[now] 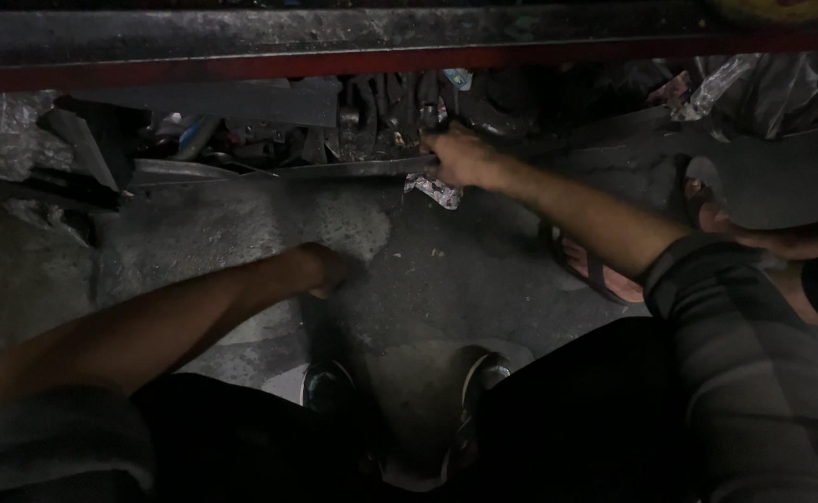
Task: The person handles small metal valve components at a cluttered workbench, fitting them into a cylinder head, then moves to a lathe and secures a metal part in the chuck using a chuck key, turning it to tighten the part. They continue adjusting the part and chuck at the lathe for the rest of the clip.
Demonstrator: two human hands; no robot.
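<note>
R hand [460,156] is stretched out to the far edge of the concrete floor [446,279], fingers curled shut around the end of a thin flat metal strip [334,169] that runs left along the foot of a junk pile [372,116] under a low red-edged shelf beam [409,47]. The strip lies where floor meets pile, its left end lost in shadow. L hand [320,268] is down mid-floor, wrist bent, knuckles or palm pressed to the concrete; can't tell if it's a fist or flat, it holds nothing I can see. A crumpled printed wrapper [435,191] lies just under the R hand, touching or nearly so.

To do this well, imo: keep the L hand planted as a brace, since the body leans far fwd, and grip the strip closer to its middle if it must shift, bc the far end looks wedged among scrap. Slide it along the floor rather than lift, so nothing snags.

Hard to see: the pile is v. dark; dark shapes, a grey angled slab [88,140], plastic bags [772,88] at far right, not much else readable. Shoes [330,387] at the near edge are half hidden by the knees. A sandalled foot [605,270] at right, prob. another person's, is cut by the R arm.
</note>
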